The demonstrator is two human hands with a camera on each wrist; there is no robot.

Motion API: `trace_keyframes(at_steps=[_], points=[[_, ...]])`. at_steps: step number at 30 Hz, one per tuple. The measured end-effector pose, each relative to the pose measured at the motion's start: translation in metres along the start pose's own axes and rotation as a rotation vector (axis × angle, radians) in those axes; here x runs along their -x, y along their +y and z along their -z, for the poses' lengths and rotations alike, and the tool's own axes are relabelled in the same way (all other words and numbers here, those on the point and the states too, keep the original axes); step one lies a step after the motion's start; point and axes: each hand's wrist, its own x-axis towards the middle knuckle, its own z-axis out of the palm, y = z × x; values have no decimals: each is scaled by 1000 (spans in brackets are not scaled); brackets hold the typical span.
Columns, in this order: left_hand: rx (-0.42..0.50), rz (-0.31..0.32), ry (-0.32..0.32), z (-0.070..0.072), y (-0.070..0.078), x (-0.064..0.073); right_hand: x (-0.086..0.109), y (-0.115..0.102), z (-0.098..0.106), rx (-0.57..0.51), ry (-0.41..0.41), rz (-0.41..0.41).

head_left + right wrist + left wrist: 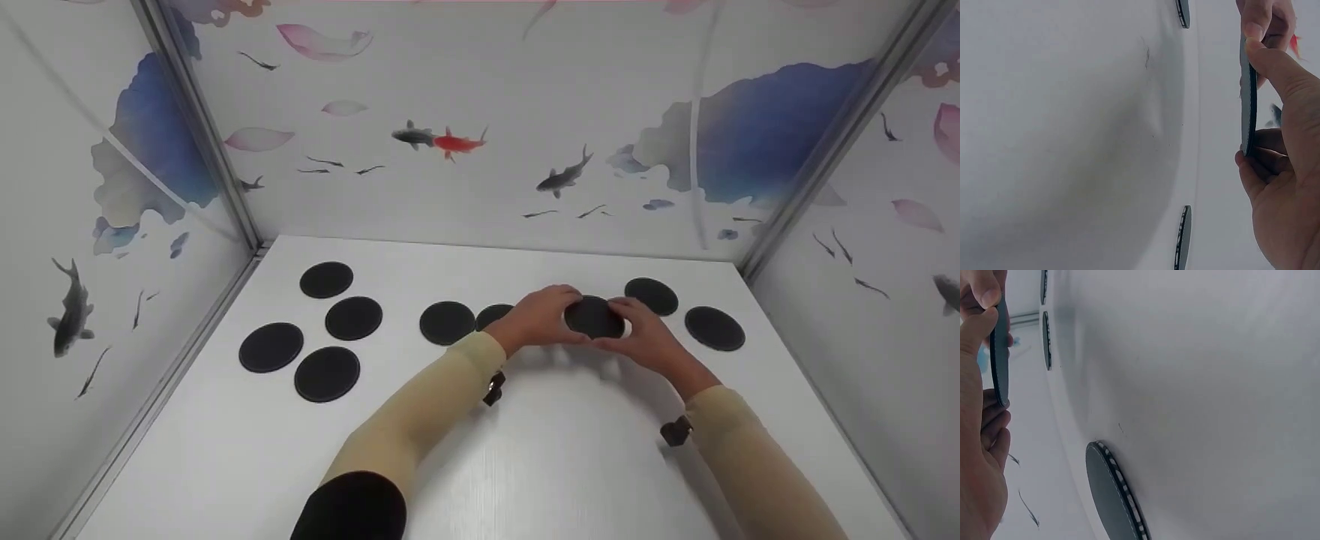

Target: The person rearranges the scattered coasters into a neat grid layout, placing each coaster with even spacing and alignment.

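Observation:
Both hands hold one round black coaster (594,318) with a stitched edge, raised above the white table. My left hand (538,319) grips its left side, and my right hand (646,336) grips the right side. In the left wrist view the coaster (1000,354) appears nearly edge-on, thumbs on its near edge and fingers on the far one. The right wrist view shows the same coaster (1248,107) between the two hands. Just left of my left hand, another coaster (493,315) is partly covered by the wrist.
On the table (525,465) lie more black coasters: several at the left, including one near the front (327,374), one left of centre (447,323), and two at the right, one at the back (651,297) and one farther right (715,328). Patterned panels (480,202) enclose the table.

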Motion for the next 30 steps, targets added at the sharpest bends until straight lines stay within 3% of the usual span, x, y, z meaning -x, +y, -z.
trace_keyframes(at_steps=[10,19,30], points=[[46,11,13,8,-16,21,-10,-15,-14,9,3,28],[18,33,10,11,-29,27,-20,-24,-21,16,-4,29],[19,33,24,17,-32,34,-24,-30,-24,-17,-28,10]])
